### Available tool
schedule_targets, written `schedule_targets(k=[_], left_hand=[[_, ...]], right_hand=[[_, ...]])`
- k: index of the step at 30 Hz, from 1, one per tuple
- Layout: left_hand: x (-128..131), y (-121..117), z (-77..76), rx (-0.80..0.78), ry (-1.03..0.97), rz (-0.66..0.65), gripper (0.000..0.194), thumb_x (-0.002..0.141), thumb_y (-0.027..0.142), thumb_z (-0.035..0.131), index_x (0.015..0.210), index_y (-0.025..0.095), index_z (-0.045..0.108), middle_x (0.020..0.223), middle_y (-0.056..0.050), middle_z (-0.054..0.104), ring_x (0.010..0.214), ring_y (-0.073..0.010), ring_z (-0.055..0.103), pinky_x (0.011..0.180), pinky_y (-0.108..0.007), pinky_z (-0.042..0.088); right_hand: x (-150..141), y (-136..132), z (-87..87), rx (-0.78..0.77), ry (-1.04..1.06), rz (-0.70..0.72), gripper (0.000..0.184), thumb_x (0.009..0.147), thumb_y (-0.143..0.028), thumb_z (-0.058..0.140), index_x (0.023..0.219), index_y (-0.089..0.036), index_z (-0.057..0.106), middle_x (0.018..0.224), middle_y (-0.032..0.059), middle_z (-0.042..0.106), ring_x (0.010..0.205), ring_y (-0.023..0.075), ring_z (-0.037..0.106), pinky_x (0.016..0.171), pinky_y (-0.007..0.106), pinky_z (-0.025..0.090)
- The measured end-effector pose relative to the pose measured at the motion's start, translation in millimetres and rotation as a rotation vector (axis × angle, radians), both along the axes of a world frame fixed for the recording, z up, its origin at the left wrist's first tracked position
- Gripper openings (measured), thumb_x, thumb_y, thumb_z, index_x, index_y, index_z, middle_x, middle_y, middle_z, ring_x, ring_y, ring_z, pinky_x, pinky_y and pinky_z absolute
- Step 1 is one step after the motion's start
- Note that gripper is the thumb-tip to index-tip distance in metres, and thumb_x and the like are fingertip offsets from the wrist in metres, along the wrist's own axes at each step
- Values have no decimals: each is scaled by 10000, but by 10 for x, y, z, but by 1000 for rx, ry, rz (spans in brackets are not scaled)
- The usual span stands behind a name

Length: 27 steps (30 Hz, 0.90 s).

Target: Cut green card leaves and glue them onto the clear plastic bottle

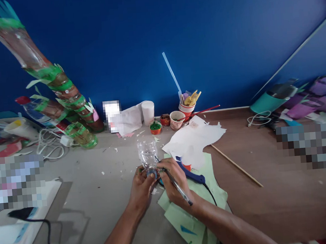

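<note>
My left hand (141,185) is closed around the capped end of a clear plastic bottle (148,154), which lies with its body pointing away from me. My right hand (175,181) grips a pen (177,186) in a writing pinch, its tip against the bottle near the blue cap (152,173). Both hands rest over pale green paper sheets (187,214). A blue glue gun (192,174) lies just right of my right hand, with its cord trailing toward me.
White paper scraps (194,138) lie behind the bottle. Cups with brushes and combs (186,107), small paint pots (155,128) and a white roll (148,112) stand by the blue wall. A tall bottle sculpture (49,82) leans at left. A thin wooden stick (235,165) lies right.
</note>
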State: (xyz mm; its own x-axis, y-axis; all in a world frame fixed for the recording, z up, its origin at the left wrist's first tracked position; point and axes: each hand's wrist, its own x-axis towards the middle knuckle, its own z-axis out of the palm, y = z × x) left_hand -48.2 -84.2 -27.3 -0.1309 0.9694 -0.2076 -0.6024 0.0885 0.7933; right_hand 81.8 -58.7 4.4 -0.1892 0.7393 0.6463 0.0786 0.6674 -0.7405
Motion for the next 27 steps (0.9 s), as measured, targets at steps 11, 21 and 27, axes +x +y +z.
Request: schedule_targets(k=[11, 21, 27], left_hand=[[27, 8, 77, -14, 6, 10, 343, 646, 255, 790, 905, 206, 571, 860, -3, 708, 783, -142, 664, 765, -278, 514], [24, 0, 49, -36, -12, 24, 350, 634, 256, 799, 894, 204, 570, 843, 3, 706, 773, -138, 659, 778, -302, 521], [20, 0, 45, -37, -31, 36, 343, 631, 243, 804, 885, 197, 577, 852, -2, 703, 794, -140, 658, 789, -304, 519]], right_hand=[[1, 2, 10, 3, -30, 0, 283, 855, -78, 460, 1092, -197, 560, 954, 91, 590, 928, 199, 577, 800, 369, 514], [-8, 3, 56, -24, 7, -35, 247, 858, -92, 462, 1053, -196, 572, 904, 70, 581, 865, 183, 589, 748, 338, 517], [-8, -3, 29, -41, 8, -39, 246, 865, -99, 462, 1063, -200, 568, 927, 75, 578, 873, 182, 585, 755, 339, 514]])
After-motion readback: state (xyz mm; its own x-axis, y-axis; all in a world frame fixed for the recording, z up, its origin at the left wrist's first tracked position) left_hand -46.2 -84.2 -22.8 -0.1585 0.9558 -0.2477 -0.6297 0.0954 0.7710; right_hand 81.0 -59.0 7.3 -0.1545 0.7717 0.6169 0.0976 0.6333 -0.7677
